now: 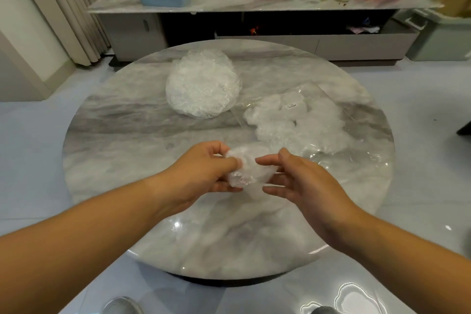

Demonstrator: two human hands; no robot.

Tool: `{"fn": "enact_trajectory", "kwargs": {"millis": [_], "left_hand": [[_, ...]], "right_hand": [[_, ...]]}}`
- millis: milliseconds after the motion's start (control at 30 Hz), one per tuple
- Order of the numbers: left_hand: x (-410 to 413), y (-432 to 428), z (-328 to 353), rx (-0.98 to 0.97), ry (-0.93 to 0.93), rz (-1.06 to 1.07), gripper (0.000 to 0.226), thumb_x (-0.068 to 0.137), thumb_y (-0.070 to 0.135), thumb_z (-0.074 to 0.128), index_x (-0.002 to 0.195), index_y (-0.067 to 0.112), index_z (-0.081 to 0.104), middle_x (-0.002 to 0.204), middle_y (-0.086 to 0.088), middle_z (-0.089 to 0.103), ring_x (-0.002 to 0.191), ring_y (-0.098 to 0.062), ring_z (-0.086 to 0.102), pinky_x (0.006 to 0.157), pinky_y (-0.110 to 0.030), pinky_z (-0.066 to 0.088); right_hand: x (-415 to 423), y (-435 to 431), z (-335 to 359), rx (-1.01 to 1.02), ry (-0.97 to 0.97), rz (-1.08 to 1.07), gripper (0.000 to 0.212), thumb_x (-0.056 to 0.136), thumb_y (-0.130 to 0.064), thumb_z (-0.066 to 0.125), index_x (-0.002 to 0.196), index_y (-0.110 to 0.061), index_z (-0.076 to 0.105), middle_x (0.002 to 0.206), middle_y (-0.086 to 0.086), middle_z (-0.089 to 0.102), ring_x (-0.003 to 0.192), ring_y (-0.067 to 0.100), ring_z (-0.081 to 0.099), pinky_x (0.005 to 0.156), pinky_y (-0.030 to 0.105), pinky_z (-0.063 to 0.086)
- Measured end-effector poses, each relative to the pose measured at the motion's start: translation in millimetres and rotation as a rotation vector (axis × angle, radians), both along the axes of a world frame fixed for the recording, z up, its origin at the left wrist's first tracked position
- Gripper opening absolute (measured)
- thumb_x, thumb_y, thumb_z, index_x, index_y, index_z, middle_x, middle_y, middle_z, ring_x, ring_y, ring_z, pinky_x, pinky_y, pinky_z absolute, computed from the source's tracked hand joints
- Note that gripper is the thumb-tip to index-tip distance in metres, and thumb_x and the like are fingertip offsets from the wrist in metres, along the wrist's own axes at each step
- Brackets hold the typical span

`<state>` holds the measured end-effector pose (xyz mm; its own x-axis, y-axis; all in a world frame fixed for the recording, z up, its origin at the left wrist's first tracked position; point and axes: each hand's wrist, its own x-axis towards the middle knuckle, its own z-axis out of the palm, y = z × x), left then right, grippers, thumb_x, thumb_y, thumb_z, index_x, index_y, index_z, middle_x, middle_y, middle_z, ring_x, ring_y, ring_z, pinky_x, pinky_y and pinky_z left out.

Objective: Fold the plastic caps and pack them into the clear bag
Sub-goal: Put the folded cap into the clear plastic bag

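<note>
A crumpled cap (244, 167) is being held over the surface (127, 135), just in front of the bag (305, 120). It is being pinched by the left hand (204, 171), with thumb and fingers curled around its left side. The right hand (303, 181) is being held spread, fingers straight, at the cap's right edge; whether it is touching cannot be told. The bag is lying flat, partly filled with folded caps (275, 115). A round pile (202, 84) of unfolded caps is sitting just left of the bag.
</note>
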<state>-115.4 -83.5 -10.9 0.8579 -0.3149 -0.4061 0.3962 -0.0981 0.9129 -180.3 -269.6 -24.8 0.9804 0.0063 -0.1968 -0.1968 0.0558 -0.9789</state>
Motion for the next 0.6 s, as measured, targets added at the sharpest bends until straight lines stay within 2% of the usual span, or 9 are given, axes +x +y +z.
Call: {"fn": "enact_trajectory", "kwargs": {"millis": [67,133,233,300,367,400,467,533,600], "left_hand": [[-1,-16,3,-0.032,-0.011,-0.015,0.010,0.093,0.000,0.064,0.088,0.005,0.057,0.097,-0.023,0.072,0.082,-0.027,0.074,0.068,-0.035,0.062],[-2,-30,5,-0.095,0.021,-0.021,0.008,0.093,0.002,0.065,0.090,0.005,0.059,0.097,-0.021,0.072,0.083,-0.026,0.074,0.071,-0.036,0.062],[0,-51,5,-0.130,0.013,-0.067,0.012,0.092,0.017,0.070,0.094,0.009,0.061,0.097,-0.014,0.072,0.084,-0.021,0.071,0.083,-0.038,0.062],[0,-64,4,0.019,-0.124,-0.140,0.024,0.093,0.034,0.068,0.100,0.012,0.064,0.107,-0.008,0.071,0.096,-0.018,0.069,0.092,-0.035,0.058],[-3,-76,1,0.261,-0.342,-0.272,0.030,0.096,0.048,0.057,0.108,0.023,0.068,0.123,0.008,0.065,0.112,-0.007,0.061,0.095,-0.024,0.049],[-5,-81,-1,0.370,-0.452,-0.364,0.031,0.098,0.052,0.051,0.114,0.030,0.067,0.137,0.015,0.055,0.126,-0.003,0.050,0.101,-0.022,0.043],[-9,-90,-11,0.531,-0.639,-0.572,0.038,0.102,0.054,0.039,0.129,0.038,0.061,0.163,0.015,0.021,0.150,-0.002,0.012,0.120,-0.028,0.019],[-12,-97,-22,0.666,-0.773,-0.738,0.048,0.103,0.057,0.030,0.141,0.037,0.053,0.168,0.011,-0.008,0.150,-0.001,-0.019,0.125,-0.034,-0.002],[-13,-102,-31,0.812,-0.862,-0.850,0.058,0.102,0.061,0.024,0.148,0.034,0.045,0.165,0.006,-0.024,0.146,-0.004,-0.033,0.123,-0.034,-0.013]], "right_hand": [[1,-15,7,-0.008,0.001,-0.039,0.048,0.088,-0.057,0.051,0.097,-0.021,0.082,0.107,0.004,0.077,0.104,0.023,0.072,0.100,0.047,0.054],[3,-31,12,-0.064,0.001,-0.069,0.050,0.098,-0.049,0.045,0.089,-0.017,0.083,0.101,0.007,0.078,0.100,0.023,0.073,0.098,0.045,0.055],[8,-57,16,-0.134,-0.018,-0.151,0.058,0.106,-0.042,0.039,0.077,-0.016,0.082,0.092,0.010,0.079,0.092,0.026,0.075,0.094,0.043,0.057],[12,-79,19,-0.126,-0.027,-0.243,0.065,0.107,-0.044,0.036,0.069,-0.016,0.081,0.086,0.011,0.078,0.084,0.027,0.075,0.087,0.042,0.058],[14,-106,19,-0.139,-0.025,-0.328,0.072,0.107,-0.049,0.033,0.063,-0.017,0.080,0.079,0.009,0.077,0.075,0.023,0.075,0.083,0.042,0.058],[15,-119,16,-0.163,-0.012,-0.347,0.074,0.107,-0.051,0.031,0.062,-0.017,0.080,0.077,0.008,0.077,0.073,0.022,0.074,0.084,0.042,0.057],[13,-139,6,-0.232,0.037,-0.342,0.079,0.106,-0.057,0.027,0.063,-0.017,0.080,0.080,0.009,0.078,0.079,0.025,0.073,0.091,0.044,0.056],[9,-154,-7,-0.331,0.089,-0.311,0.081,0.104,-0.062,0.024,0.067,-0.017,0.081,0.085,0.009,0.078,0.090,0.029,0.072,0.098,0.045,0.055],[4,-163,-16,-0.418,0.122,-0.268,0.081,0.102,-0.065,0.023,0.070,-0.019,0.082,0.088,0.006,0.078,0.094,0.026,0.072,0.099,0.042,0.055]]}}
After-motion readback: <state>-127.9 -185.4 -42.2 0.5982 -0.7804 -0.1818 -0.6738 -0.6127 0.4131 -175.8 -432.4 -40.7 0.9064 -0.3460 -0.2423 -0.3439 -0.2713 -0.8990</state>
